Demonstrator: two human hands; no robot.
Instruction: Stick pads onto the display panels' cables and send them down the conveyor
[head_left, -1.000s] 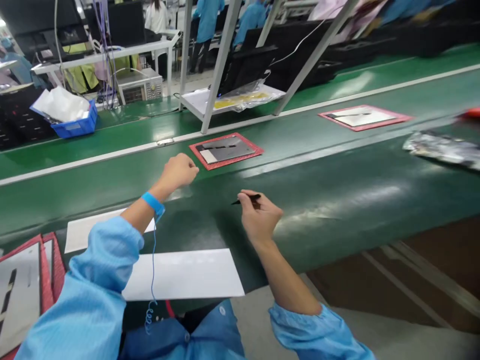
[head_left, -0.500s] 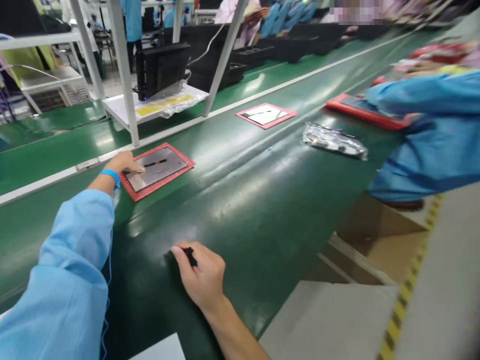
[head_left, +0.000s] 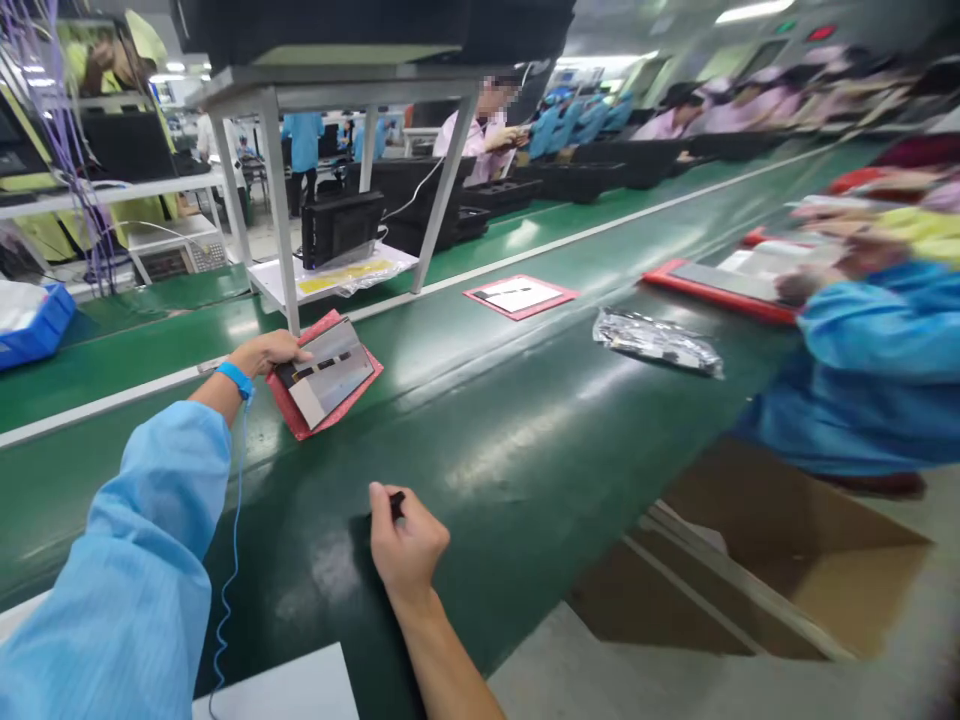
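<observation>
Head camera view shows the person's left hand [head_left: 271, 350] just in front of the metal stand [head_left: 444, 200], at the foot of its near leg. That hand is closed in a pinch on the far-left part of a pink sheet [head_left: 279, 408] and the grey panel [head_left: 334, 380] lying on it, with a dark strip running across the panel's face. Sheet and panel look tilted together; whether an edge rests on the green bench [head_left: 540, 470] cannot be told.

The right hand [head_left: 409, 545] is well apart from the stand, on the wearer's side of it, fingers curled around a small dark object [head_left: 396, 503] that is mostly hidden in the fist.

To the right of the stand lies a second panel [head_left: 517, 293] on its own pink sheet; farther right and nearer is a crinkled silver bag [head_left: 656, 342], and beyond that a co-worker's blue sleeve [head_left: 877, 320]. A white sheet [head_left: 289, 688] lies well to the wearer's side of the stand.

The step in hand appears to be lifting the panel with its backing. Any next move likely calls for a firm pinch across both layers and a fairly level carry, as the panel could slide off the sheet.
</observation>
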